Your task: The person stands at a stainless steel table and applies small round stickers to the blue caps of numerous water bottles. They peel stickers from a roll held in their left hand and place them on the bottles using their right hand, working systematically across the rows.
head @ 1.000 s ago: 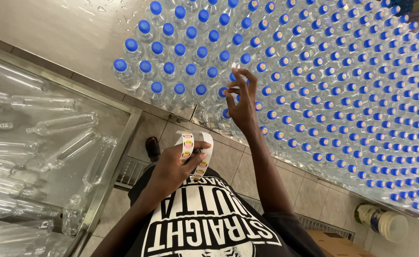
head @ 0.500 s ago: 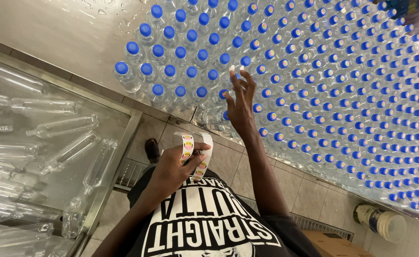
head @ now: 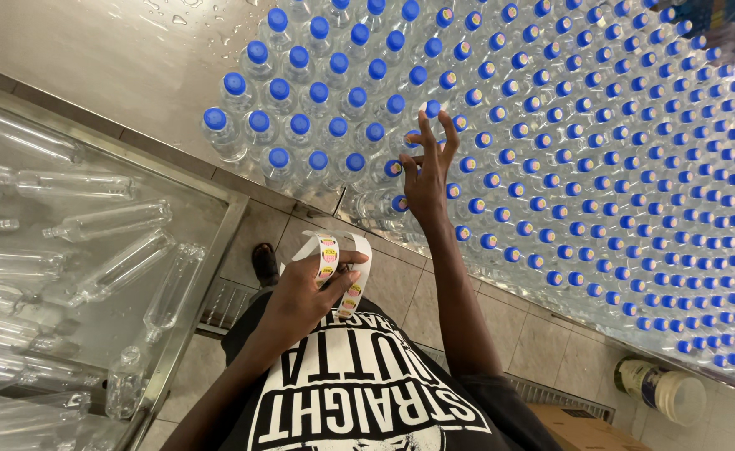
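The bottles [head: 551,167] on the steel table [head: 108,58] are clear with bright blue caps, and many caps carry a small round sticker of yellow and pink. The sticker strip [head: 334,259] in the left hand [head: 300,296] is white, dotted with the same yellow-and-pink rounds. The empty bottles [head: 92,242] in the tray lie clear and capless (glinting grey-white). The shirt [head: 351,392] is black with white block lettering. The floor tiles [head: 551,351] are beige; a lidded tub [head: 659,388] shows white with a green band.
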